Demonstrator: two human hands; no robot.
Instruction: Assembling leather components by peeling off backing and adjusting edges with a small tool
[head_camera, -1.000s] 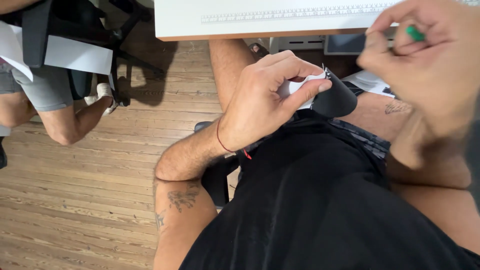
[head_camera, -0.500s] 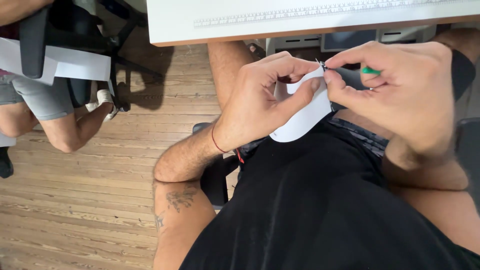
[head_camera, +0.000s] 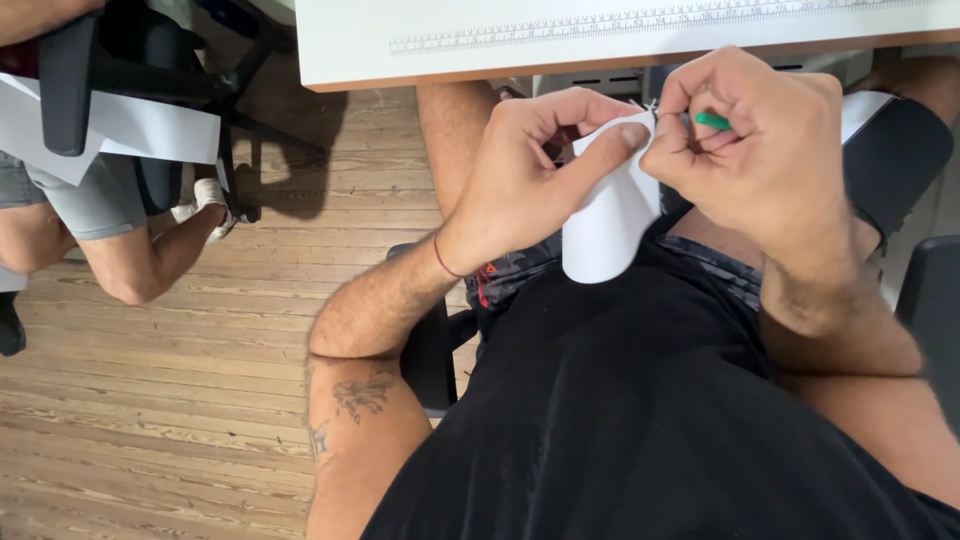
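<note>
A curled piece of white paper (head_camera: 610, 215) hangs over my lap, below the table edge. My left hand (head_camera: 535, 170) pinches its upper edge between thumb and forefinger. My right hand (head_camera: 765, 140) is closed around a small green-handled tool (head_camera: 712, 121), whose tip meets the paper's top edge right beside my left fingertips. Both hands touch at that spot. The tool's working end is mostly hidden by my fingers.
A white table (head_camera: 620, 35) with a ruler strip along its edge lies ahead. Another person sits at the left on a black office chair (head_camera: 110, 90), their bare leg (head_camera: 120, 255) showing. Wooden floor (head_camera: 150, 420) spreads below. My chair's armrest (head_camera: 935, 300) is at the right.
My right hand came down from the upper right and joined my left hand at the paper's top edge. The paper has unrolled and hangs lower.
</note>
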